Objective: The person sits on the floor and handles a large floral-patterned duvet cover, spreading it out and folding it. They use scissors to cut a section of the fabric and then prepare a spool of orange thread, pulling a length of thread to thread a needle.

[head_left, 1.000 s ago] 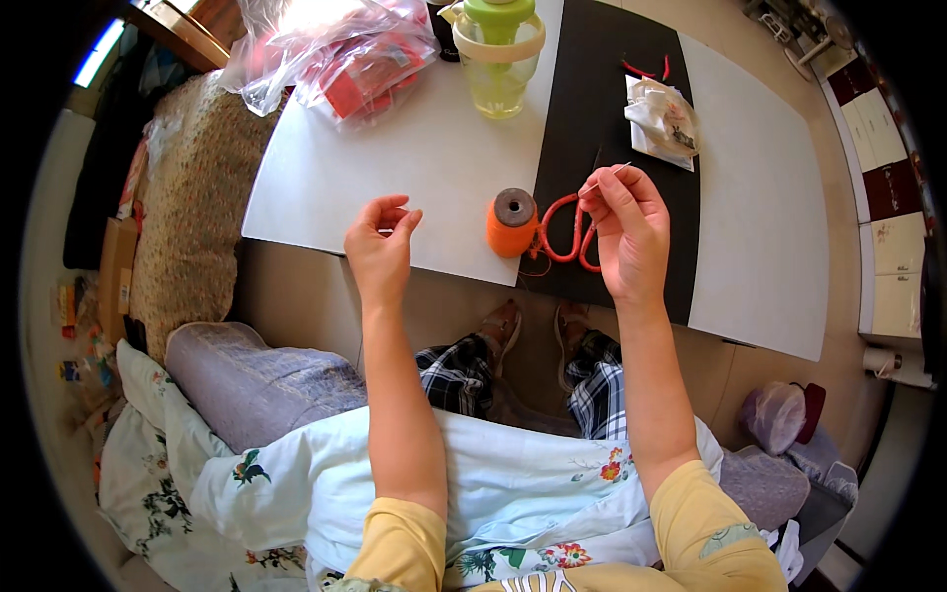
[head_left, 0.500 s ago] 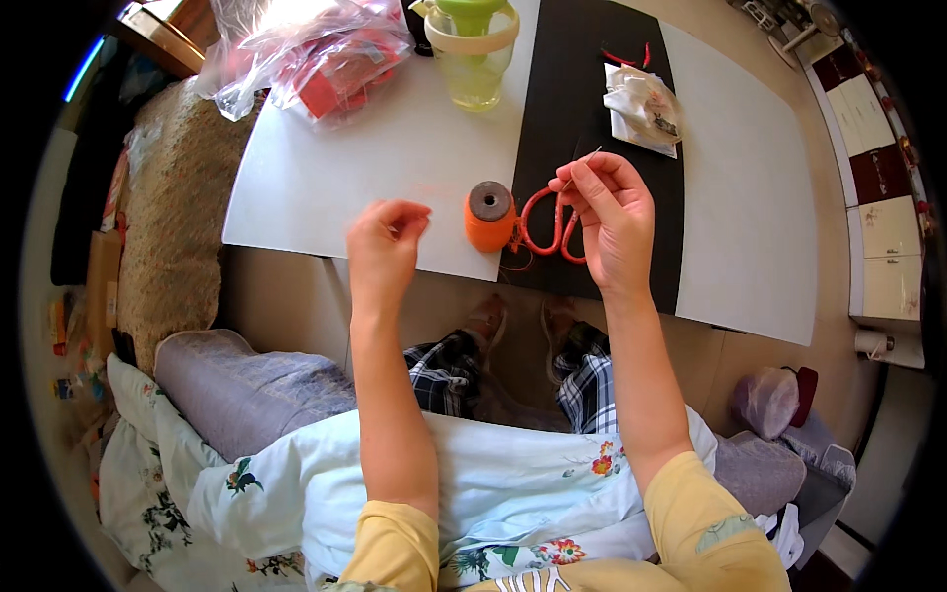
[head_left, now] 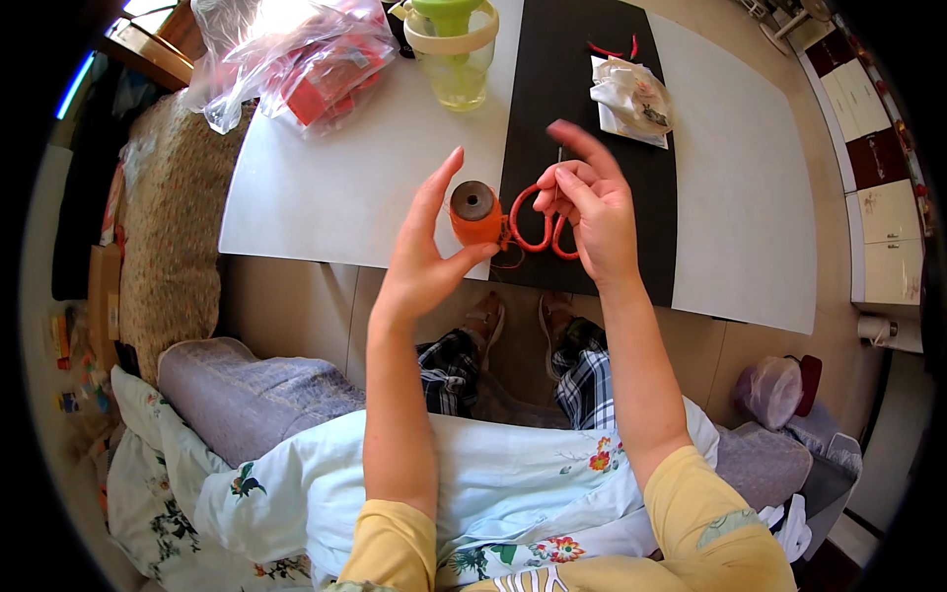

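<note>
My left hand (head_left: 419, 261) is spread, thumb and fingers apart, just left of a spool of orange thread (head_left: 476, 229) standing near the table's front edge. Whether the thumb touches the spool I cannot tell. Between thumb and fingers of my right hand (head_left: 595, 209) is a thin needle (head_left: 560, 155), its tip pointing up; the index finger is raised and blurred. Red-handled scissors (head_left: 530, 244) lie on the black strip between spool and right hand, their blades mostly hidden. Loose orange thread (head_left: 507, 237) tangles beside the spool.
A clear plastic bag with red packets (head_left: 330, 84) and a green-lidded jug (head_left: 459, 74) stand at the back left. A white packet (head_left: 631, 99) and a small red item (head_left: 634, 46) lie on the black strip (head_left: 641, 207). A floral cloth (head_left: 385, 474) covers my lap.
My left hand has opened from curled fingers and moved right, to the spool. My right index finger has lifted, while the needle stays in the hand, now more upright.
</note>
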### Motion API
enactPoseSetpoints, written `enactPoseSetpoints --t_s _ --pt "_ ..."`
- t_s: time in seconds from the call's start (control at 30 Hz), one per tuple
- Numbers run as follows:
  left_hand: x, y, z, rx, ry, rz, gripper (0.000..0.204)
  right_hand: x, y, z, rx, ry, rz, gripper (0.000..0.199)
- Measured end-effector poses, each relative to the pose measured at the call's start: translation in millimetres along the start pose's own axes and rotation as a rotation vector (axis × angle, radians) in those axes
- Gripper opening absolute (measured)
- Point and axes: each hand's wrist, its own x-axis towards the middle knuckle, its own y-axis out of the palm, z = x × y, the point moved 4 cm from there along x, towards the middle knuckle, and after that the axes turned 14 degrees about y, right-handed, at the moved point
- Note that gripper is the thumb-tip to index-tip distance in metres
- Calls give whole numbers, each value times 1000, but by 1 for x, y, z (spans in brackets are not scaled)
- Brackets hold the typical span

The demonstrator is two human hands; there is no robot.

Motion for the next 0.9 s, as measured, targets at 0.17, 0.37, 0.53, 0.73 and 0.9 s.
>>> enactPoseSetpoints --t_s 0.17,0.37,0.53,0.73,0.9 --pt "-5 8 15 -142 -185 -78 62 7 -4 -17 -192 57 -94 23" --pt "-2 -29 14 -281 -203 -458 52 8 -9 -35 -633 162 -78 21" --pt "-1 -49 2 -327 -191 -632 48 8 0 -54 -771 227 59 33" --pt "-4 -54 5 -553 -216 -754 36 5 20 -64 -730 286 148 42" --pt "-8 -59 11 -692 -176 -821 27 2 24 -67 -824 378 202 19"
